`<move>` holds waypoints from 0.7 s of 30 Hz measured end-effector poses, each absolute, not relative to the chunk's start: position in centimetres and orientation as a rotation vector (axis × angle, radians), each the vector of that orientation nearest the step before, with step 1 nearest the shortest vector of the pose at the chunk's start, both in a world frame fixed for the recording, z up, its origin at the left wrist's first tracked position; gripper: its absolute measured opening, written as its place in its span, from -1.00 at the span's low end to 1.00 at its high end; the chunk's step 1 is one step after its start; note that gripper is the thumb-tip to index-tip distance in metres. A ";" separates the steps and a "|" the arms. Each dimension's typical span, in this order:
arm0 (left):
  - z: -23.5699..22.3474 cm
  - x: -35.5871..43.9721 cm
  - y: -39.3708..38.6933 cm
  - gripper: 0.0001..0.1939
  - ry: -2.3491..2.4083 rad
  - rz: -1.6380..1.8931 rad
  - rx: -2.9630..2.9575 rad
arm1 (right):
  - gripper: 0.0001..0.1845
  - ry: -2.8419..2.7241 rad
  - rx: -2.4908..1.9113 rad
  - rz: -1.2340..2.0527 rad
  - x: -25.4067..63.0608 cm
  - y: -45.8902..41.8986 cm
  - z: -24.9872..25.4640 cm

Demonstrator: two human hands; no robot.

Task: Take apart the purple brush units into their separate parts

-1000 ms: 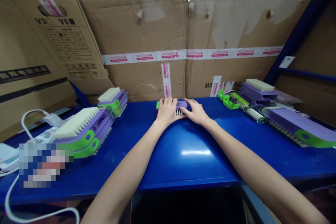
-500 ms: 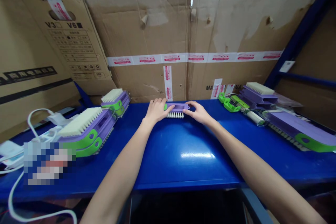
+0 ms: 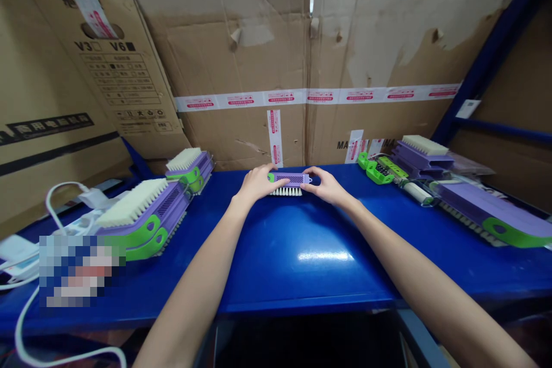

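A small purple brush with a green end and white bristles pointing down is at the back middle of the blue shelf, close to the cardboard wall. My left hand grips its green left end, thumb along the front. At the right end, by the small hanging loop, my right hand pinches it between thumb and fingers. Part of the green end is hidden behind my left fingers. Whether the bristles rest on the shelf or hang just above it, I cannot tell.
Stacked purple and green brushes stand at left and behind them a smaller pair. On the right are green pieces, purple parts and a large brush. A white cable and power strip lie far left. Cardboard closes the back.
Both hands stay on the brush, which has tilted or shifted very slightly. My left thumb lies a little further along its front. The view has moved a bit.
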State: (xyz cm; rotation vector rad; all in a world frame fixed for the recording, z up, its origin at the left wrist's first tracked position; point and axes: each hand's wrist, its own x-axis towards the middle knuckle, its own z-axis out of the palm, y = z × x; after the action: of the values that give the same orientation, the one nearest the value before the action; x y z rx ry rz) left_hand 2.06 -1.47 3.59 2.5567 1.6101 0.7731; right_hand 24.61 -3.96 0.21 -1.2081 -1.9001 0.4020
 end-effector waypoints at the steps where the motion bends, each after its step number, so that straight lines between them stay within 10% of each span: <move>1: 3.6 2.1 -1.4 -0.47 1.612 0.772 2.551 | -0.65 -1.903 -1.202 0.396 24.6 -4.0 0.2; 21: 3.1 4.1 -3.2 -0.67 1.298 0.702 3.075 | -0.32 -2.163 -1.357 -0.172 24.5 -4.7 0.0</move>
State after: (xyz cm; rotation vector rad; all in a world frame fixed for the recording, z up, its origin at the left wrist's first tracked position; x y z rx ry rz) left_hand 4.14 -3.24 3.11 3.0751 1.2975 0.7017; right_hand 24.48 -4.66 -0.03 -1.3570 -2.1629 -0.1718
